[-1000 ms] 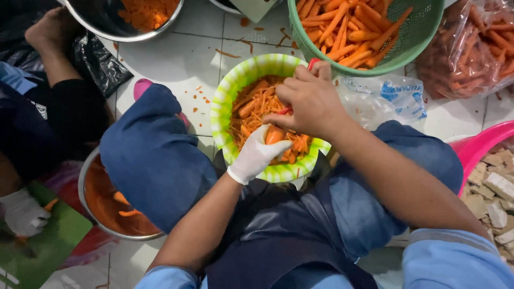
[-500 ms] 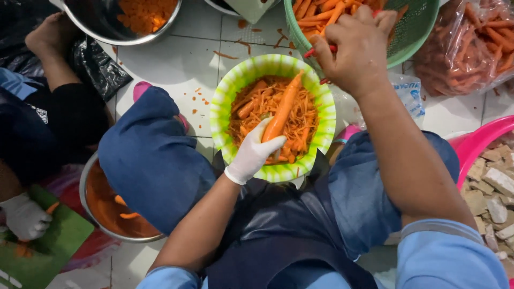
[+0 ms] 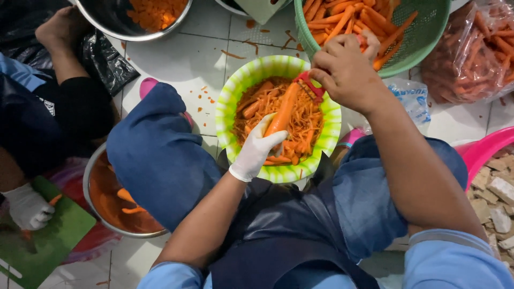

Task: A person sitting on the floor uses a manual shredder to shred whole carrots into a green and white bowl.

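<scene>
My left hand (image 3: 256, 150), in a white glove, grips the lower end of a long carrot (image 3: 285, 108) held slanted over a green-and-yellow bowl (image 3: 230, 96) full of orange peelings. My bare right hand (image 3: 345, 72) holds a red peeler (image 3: 309, 85) against the carrot's upper end. The bowl rests between my knees, which are in blue trousers under a dark apron.
A green basket (image 3: 428, 37) of carrots stands at the top right, beside a clear bag of carrots (image 3: 471, 53). Steel bowls sit at the top left (image 3: 115, 24) and lower left (image 3: 93, 176). Another person's gloved hand (image 3: 27, 206) works at a green cutting board (image 3: 48, 241). A pink tub (image 3: 484, 150) is at right.
My right hand came down from the green basket with the peeler to the carrot's top end. The carrot in my left hand has risen to a slant over the bowl.
</scene>
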